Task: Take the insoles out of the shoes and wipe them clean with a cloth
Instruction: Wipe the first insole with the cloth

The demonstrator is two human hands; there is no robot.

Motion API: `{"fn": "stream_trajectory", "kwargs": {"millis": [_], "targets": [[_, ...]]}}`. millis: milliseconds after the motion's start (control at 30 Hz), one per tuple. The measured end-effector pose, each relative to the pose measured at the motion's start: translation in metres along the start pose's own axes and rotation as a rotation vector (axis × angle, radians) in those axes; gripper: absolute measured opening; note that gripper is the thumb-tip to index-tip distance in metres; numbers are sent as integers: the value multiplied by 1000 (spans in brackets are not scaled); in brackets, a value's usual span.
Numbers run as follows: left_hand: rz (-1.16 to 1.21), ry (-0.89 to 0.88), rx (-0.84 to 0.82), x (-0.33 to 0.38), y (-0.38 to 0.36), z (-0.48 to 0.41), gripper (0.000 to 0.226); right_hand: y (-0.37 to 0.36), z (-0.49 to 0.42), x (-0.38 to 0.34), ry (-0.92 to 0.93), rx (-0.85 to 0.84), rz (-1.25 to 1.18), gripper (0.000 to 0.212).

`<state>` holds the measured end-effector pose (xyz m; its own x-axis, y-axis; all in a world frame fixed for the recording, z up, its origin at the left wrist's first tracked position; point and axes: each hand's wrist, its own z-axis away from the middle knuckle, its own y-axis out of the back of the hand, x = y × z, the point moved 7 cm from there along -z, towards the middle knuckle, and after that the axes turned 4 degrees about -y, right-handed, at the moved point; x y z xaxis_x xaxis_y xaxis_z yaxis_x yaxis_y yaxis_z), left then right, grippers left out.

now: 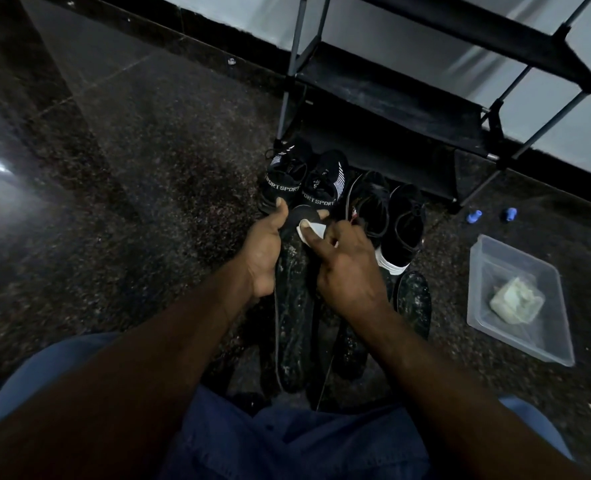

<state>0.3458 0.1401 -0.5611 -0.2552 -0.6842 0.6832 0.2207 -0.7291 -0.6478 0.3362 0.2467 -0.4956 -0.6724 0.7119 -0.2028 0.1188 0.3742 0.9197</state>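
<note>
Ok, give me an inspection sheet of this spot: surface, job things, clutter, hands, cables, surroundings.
surface: dark speckled floor, glare at its left edge.
job's things: four black shoes in a row before the rack; one insole held up, white cloth on its top end; other insoles lie on the floor, white-specked.
clutter: clear tub at the right with a pale wad in it; two blue bits near the rack's foot.
grippers: left hand grips the insole; right hand pinches the cloth against it.
cables: nothing seen.
surroundings: the rack stands against a pale wall.
</note>
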Motion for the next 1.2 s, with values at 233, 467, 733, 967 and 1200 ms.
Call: {"fn": "stream_trajectory", "kwargs": {"millis": [233, 467, 733, 967, 1200], "targets": [[-35, -3, -14, 0, 2, 1, 83, 2, -1, 5, -98, 32, 24, 64], [-23, -29, 14, 6, 7, 0, 82, -4, 6, 7, -47, -52, 82, 73], [-44, -8, 1, 2, 1, 2, 84, 8, -6, 4, -115, 22, 94, 68], [-75, -16, 10, -2, 2, 1, 83, 7, -6, -2, -128, 45, 97, 63], [-53, -49, 63, 5, 8, -2, 83, -2, -2, -22, -61, -27, 71, 66]]}}
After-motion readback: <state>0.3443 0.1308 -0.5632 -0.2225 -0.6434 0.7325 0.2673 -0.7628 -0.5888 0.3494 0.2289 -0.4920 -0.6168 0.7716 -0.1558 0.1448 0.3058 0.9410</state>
